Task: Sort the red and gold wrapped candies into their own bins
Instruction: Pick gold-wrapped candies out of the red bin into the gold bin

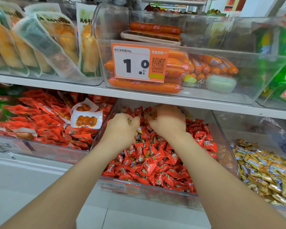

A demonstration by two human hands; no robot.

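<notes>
A clear middle bin [221, 139] on the lower shelf is piled with red wrapped candies [149, 162], with a few gold ones mixed in. Both my hands reach deep into its back half. My left hand [122, 129] has its fingers curled round several gold wrapped candies [139, 131], whose wrappers poke out between fingers and palm. My right hand [167, 120] pinches a gold candy [153, 115] at its fingertips, close to the left hand. The bin to the right [238, 162] holds a heap of gold wrapped candies [264, 171].
The shelf edge [155, 98] hangs just above my hands. On it stands a bin of orange sausages [145, 85] with a price tag [139, 61]. To the left is a bin of red snack packets [45, 118]. Pale packets [40, 43] fill the upper left.
</notes>
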